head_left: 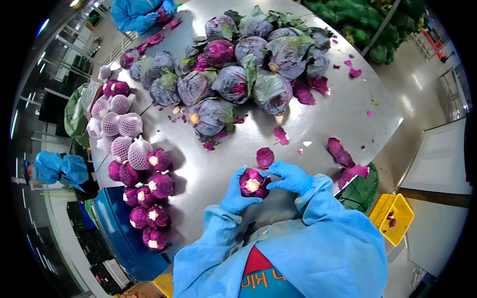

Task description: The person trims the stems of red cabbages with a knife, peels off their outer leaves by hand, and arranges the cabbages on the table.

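Observation:
My left hand [237,193], in a blue glove, is wrapped round the left side of a trimmed red cabbage [252,183], whose pale cut stem faces up. My right hand [288,178], also gloved in blue, is closed on a knife [266,172] at the cabbage's upper right, with its blade lying across the top edge. A loose purple leaf [265,157] lies on the metal table just beyond the cabbage. The tip of the blade is too small to make out clearly.
Untrimmed cabbages [231,83] are heaped on the metal table [198,169]. Trimmed cabbages [160,185] and net-wrapped ones [130,125] line the left side. Leaf scraps [340,152] lie right, near a yellow basket [403,218] below. A co-worker [133,16] handles cabbage at the far edge; another person [60,168] is left.

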`<state>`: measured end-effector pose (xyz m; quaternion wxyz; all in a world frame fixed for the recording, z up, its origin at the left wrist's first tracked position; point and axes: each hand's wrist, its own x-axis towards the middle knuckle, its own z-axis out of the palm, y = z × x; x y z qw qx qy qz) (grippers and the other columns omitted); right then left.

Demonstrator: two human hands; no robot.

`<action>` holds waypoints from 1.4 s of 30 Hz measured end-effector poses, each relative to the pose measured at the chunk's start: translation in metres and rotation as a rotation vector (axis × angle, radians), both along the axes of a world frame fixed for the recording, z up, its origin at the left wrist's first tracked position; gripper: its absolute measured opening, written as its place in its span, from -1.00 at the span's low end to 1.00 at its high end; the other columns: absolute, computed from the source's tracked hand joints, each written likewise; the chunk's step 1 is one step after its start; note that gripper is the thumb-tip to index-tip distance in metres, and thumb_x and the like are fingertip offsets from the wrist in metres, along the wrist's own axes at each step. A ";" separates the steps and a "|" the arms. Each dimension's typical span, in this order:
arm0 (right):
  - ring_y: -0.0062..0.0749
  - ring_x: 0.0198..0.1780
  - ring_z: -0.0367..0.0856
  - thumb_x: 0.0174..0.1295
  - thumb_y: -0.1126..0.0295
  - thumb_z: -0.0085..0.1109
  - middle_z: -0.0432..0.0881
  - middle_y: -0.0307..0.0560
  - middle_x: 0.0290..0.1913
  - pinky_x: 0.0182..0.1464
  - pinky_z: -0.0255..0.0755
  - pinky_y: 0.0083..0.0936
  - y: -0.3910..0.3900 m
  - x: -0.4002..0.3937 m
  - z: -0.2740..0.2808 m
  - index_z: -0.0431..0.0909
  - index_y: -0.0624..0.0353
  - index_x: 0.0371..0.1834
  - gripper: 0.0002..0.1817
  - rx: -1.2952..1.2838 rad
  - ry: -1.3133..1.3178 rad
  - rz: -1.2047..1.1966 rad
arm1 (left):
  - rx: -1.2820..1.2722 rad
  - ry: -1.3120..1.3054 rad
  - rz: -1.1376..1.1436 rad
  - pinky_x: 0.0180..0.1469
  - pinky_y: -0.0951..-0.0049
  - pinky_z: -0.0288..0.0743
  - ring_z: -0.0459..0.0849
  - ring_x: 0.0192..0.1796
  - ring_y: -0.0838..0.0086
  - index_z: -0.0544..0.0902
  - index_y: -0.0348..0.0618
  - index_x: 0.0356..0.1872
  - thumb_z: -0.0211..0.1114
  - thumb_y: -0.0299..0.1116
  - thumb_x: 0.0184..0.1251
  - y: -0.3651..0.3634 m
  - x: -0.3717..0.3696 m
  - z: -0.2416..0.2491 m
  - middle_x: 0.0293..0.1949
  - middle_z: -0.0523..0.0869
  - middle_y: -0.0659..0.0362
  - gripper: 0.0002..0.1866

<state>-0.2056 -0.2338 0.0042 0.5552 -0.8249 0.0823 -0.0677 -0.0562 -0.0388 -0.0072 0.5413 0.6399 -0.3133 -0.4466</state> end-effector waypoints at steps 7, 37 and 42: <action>-0.12 -0.14 0.54 0.08 0.19 0.36 0.49 -0.06 -0.18 -0.11 0.44 -0.32 -0.008 0.013 -0.005 0.53 0.08 -0.01 -0.57 -0.115 0.018 0.097 | -0.027 0.046 -0.048 0.33 0.26 0.34 0.40 0.30 0.28 0.09 -0.14 0.40 0.70 -0.49 -0.43 -0.009 0.004 0.000 0.27 0.36 0.03 0.23; -0.57 -0.55 0.42 0.15 -0.02 0.31 0.56 -0.19 -0.41 -0.55 0.31 -0.58 0.033 -0.009 -0.026 0.55 0.15 0.08 -0.44 0.663 0.407 -0.262 | 0.007 -0.182 0.235 0.25 0.29 0.43 0.47 0.19 0.25 0.14 -0.21 0.34 0.67 -0.40 -0.40 -0.003 -0.040 0.001 0.19 0.39 0.00 0.15; -0.28 -0.37 0.60 0.21 0.09 0.19 0.65 -0.02 -0.33 -0.29 0.47 -0.36 0.033 -0.019 -0.047 0.60 0.12 -0.02 -0.60 0.232 0.372 -0.253 | 0.095 -0.189 0.257 0.28 0.30 0.38 0.43 0.21 0.23 0.12 -0.23 0.36 0.67 -0.35 -0.35 -0.009 -0.040 0.009 0.22 0.35 -0.03 0.14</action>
